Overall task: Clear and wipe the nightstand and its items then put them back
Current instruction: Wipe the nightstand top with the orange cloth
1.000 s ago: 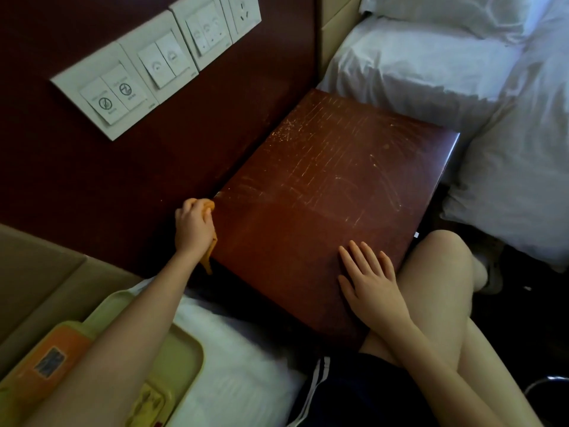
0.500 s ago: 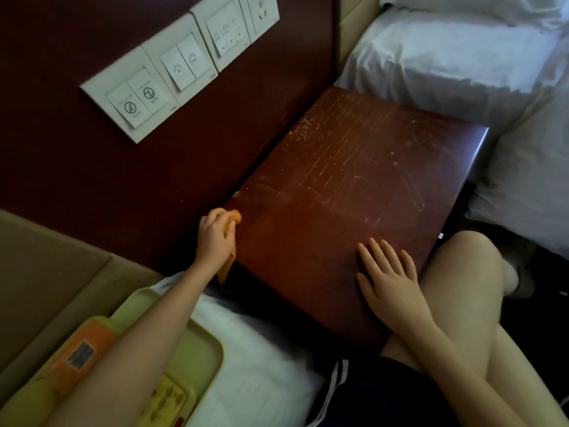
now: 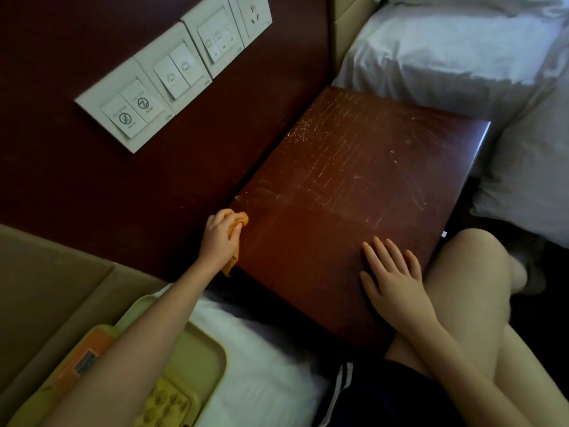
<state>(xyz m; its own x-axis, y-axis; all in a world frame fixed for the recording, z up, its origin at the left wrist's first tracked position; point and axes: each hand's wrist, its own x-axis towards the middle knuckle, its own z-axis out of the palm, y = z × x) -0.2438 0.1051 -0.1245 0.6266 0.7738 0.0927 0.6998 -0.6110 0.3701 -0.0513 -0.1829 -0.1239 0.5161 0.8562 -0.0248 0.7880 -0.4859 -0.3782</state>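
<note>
Dark red-brown wood makes up the top of the nightstand point(image 3: 354, 211), which stands between two beds with its back edge against a maroon wall panel point(image 3: 92, 186). Nothing sits on the top; it is bare but heavily marked with pale scratches and specks, thickest toward the far corner by the wall.

An orange cloth point(image 3: 235, 238) is bunched in the left hand point(image 3: 219, 238), whose fingers are curled closed around it. The cloth is pressed against the nightstand's left edge, near the wall, with a tail hanging below the hand. The right hand point(image 3: 392, 277) grips nothing: it lies flat and open, fingers spread, palm down on the near right part of the top, seemingly steadying it or the person.

Outward from there, a yellow-green tray point(image 3: 203, 362) rests on the white bedding at lower left, partly under the left forearm, holding an orange packet point(image 3: 83, 359) and another yellowish item too unclear to identify. These look like the cleared things. White switch plates point(image 3: 172, 75) line the wall above.

By this evidence, clearing is done and wiping is under way at the side edge. Whether the top itself has been wiped cannot be told, since the marks may be permanent scratches. Wiping the items and returning them to the nightstand appear to remain.
</note>
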